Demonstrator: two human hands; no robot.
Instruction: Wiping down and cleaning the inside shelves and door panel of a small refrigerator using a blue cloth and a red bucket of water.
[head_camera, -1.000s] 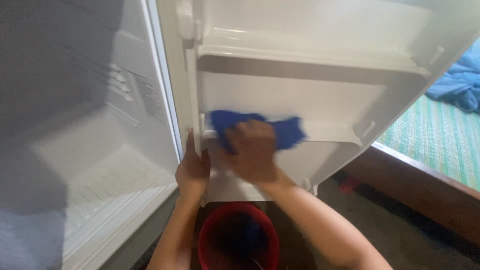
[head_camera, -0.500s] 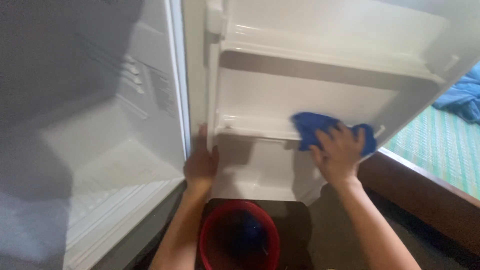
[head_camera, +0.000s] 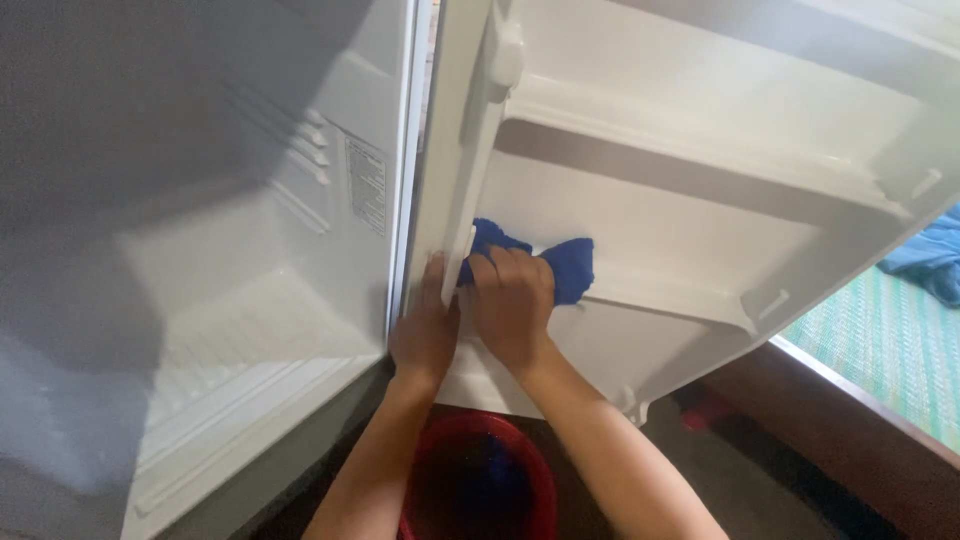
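The right hand (head_camera: 512, 305) is pressing a blue cloth (head_camera: 560, 262) against the lower shelf ledge (head_camera: 670, 290) of the open white fridge door (head_camera: 700, 180), its fingers curled over and clamped on the cloth near the middle of the frame. The left hand (head_camera: 425, 335) is gripping the door's hinge-side edge just beside it, fingers wrapped round the edge, so the two hands are sitting almost touching.

Half a second ago the right hand and cloth were far out at the right end of the ledge, well apart from the left hand; now they are sitting at the ledge's left end, against the inner corner. The left hand is keeping its hold on the door edge, and the whole door is appearing further right and more tilted in the frame.

The empty white fridge interior (head_camera: 230, 300) is filling the left half of the frame, shadowed at its upper left. A red bucket (head_camera: 478, 480) is standing on the dark floor (head_camera: 760, 480) at the bottom centre, between the forearms. At the right edge a green striped mat (head_camera: 890, 350) is lying behind a dark wooden border (head_camera: 830, 390), with blue fabric (head_camera: 930, 258) bunched above it.
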